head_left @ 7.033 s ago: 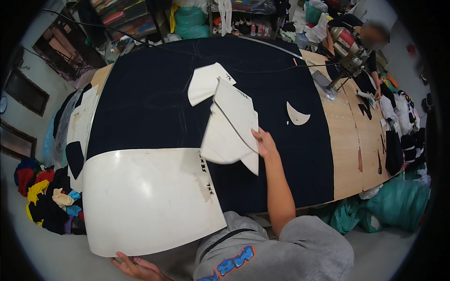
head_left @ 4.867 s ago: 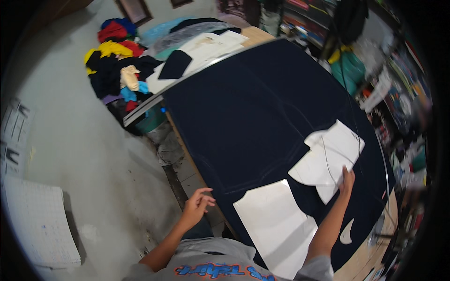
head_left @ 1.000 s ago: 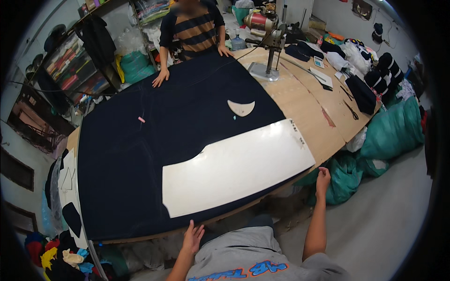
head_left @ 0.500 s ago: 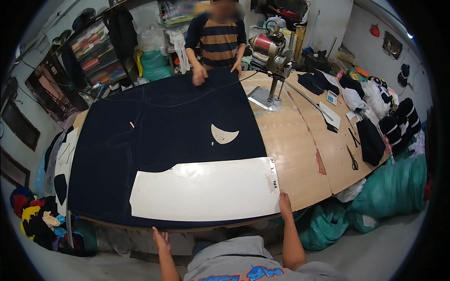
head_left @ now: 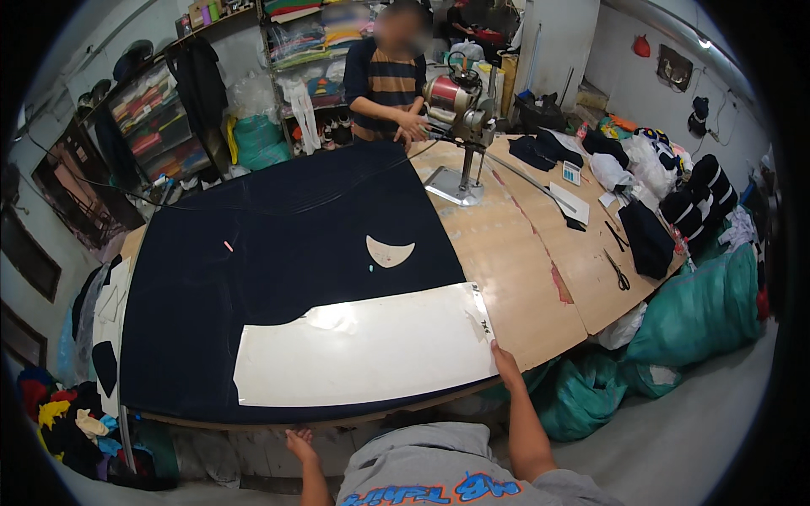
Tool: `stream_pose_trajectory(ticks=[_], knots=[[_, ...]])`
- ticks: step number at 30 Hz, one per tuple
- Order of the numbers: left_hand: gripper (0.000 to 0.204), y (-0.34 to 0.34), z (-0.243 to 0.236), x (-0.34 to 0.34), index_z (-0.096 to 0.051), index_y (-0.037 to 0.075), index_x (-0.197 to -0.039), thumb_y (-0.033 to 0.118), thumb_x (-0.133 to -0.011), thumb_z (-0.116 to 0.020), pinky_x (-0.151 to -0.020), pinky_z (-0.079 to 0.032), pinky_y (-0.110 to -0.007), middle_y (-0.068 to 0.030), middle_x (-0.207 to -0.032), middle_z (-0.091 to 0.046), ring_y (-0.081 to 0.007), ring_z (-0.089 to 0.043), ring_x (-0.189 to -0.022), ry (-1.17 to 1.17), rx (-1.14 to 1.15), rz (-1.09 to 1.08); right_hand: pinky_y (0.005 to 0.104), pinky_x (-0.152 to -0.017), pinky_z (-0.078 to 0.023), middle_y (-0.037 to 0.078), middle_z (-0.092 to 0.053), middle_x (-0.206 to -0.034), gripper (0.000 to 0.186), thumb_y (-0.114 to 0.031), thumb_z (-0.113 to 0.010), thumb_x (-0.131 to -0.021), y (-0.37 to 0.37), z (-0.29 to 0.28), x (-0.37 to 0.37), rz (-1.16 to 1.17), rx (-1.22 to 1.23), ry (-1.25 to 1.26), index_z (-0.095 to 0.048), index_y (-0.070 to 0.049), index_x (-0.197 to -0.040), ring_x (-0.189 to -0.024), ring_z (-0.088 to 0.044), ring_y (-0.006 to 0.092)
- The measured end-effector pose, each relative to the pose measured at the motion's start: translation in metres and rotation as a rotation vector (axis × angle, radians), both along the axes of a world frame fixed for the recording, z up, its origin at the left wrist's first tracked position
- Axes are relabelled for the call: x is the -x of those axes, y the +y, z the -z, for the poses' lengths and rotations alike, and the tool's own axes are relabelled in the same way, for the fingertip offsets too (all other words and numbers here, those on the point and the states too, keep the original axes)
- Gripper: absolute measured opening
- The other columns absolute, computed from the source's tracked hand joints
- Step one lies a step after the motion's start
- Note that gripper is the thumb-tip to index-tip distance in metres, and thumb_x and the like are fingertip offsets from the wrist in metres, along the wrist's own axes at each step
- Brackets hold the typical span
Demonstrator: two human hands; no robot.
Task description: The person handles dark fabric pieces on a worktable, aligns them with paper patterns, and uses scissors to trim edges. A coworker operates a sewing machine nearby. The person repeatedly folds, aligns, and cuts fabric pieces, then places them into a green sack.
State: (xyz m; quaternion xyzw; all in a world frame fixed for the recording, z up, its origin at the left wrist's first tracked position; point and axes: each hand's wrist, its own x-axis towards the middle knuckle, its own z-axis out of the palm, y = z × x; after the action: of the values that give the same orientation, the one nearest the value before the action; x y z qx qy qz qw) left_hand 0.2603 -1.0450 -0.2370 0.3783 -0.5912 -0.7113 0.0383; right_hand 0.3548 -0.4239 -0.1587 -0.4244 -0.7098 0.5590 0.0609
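Observation:
A long white pattern piece [head_left: 363,354] with a curved cut at its upper left lies on the dark navy fabric [head_left: 186,278] near the table's front edge. My right hand [head_left: 506,364] is at its right end, fingers closed on the edge near the lower corner. My left hand [head_left: 300,444] is just below the front edge, fingers loosely bent and apart, with nothing visible in it. Beyond the pattern lie a small crescent-shaped piece [head_left: 390,251], a bit of green chalk [head_left: 370,268] and a pink chalk [head_left: 228,246].
Across the table stands another person [head_left: 384,93], hands together beside an upright cloth-cutting machine [head_left: 460,122]. Its cable crosses the fabric. Scissors [head_left: 618,271], a calculator [head_left: 571,173] and dark cloth pieces [head_left: 648,240] lie on the right. Green sacks [head_left: 696,312] stand at the table's right.
The view has shifted slightly. My left hand's fingers have bent in, and my right hand has come onto the pattern's edge. The other person's hands have left the fabric and come together by the machine.

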Motion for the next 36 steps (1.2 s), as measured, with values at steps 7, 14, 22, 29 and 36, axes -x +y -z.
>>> stream_pose_trajectory(ticks=[7, 14, 22, 29, 36], knots=[[0.055, -0.038, 0.047, -0.042, -0.068, -0.002, -0.105, 0.047, -0.119, -0.047, -0.067, -0.058, -0.033, -0.0116, -0.091, -0.076, -0.0197, -0.072, -0.075, -0.076, 0.108, 0.43, 0.0409, -0.111, -0.048, 0.024, -0.074, -0.133, 0.084, -0.065, -0.047, -0.113, -0.02, -0.006, 0.008, 0.041, 0.099, 0.058, -0.065, 0.012, -0.142, -0.126, -0.067, 0.031], [0.051, -0.026, 0.022, -0.075, -0.069, -0.001, -0.125, 0.046, -0.118, -0.05, -0.079, -0.062, -0.033, -0.0149, -0.108, -0.079, -0.0217, -0.077, -0.088, -0.055, -0.127, 0.401, 0.0467, -0.124, -0.038, 0.028, -0.059, -0.156, 0.093, -0.071, -0.05, -0.109, -0.027, -0.032, 0.01, 0.025, 0.111, -0.045, -0.054, 0.01, -0.155, -0.148, -0.053, 0.0369], [0.057, 0.041, -0.072, -0.033, -0.065, -0.004, -0.138, 0.047, -0.118, -0.051, -0.097, -0.061, -0.035, -0.0193, -0.128, -0.077, -0.0235, -0.076, -0.112, -0.064, -0.293, 0.539, 0.0503, -0.122, -0.041, 0.028, -0.059, -0.155, 0.092, -0.067, -0.062, -0.106, 0.012, -0.006, 0.009, -0.047, 0.068, -0.148, -0.05, 0.008, -0.158, -0.144, -0.055, 0.0397], [0.05, 0.083, -0.069, -0.04, -0.066, -0.003, -0.136, 0.042, -0.118, -0.052, -0.093, -0.061, -0.034, -0.0177, -0.126, -0.078, -0.0223, -0.077, -0.109, -0.028, -0.318, 0.438, 0.0385, -0.104, -0.051, 0.017, -0.072, -0.13, 0.048, -0.03, -0.069, -0.108, -0.008, -0.025, 0.003, -0.079, -0.238, 0.05, -0.065, 0.0, -0.146, -0.115, -0.065, 0.0259], [0.036, 0.113, -0.098, -0.041, -0.071, 0.001, -0.124, 0.033, -0.117, -0.056, -0.08, -0.059, -0.029, -0.0114, -0.106, -0.08, -0.017, -0.076, -0.092, 0.1, -0.046, 0.292, 0.0403, -0.097, -0.053, 0.015, -0.071, -0.12, 0.039, -0.016, -0.07, -0.106, -0.017, -0.037, -0.01, -0.103, -0.118, 0.265, -0.062, -0.003, -0.142, -0.11, -0.065, 0.0248]])
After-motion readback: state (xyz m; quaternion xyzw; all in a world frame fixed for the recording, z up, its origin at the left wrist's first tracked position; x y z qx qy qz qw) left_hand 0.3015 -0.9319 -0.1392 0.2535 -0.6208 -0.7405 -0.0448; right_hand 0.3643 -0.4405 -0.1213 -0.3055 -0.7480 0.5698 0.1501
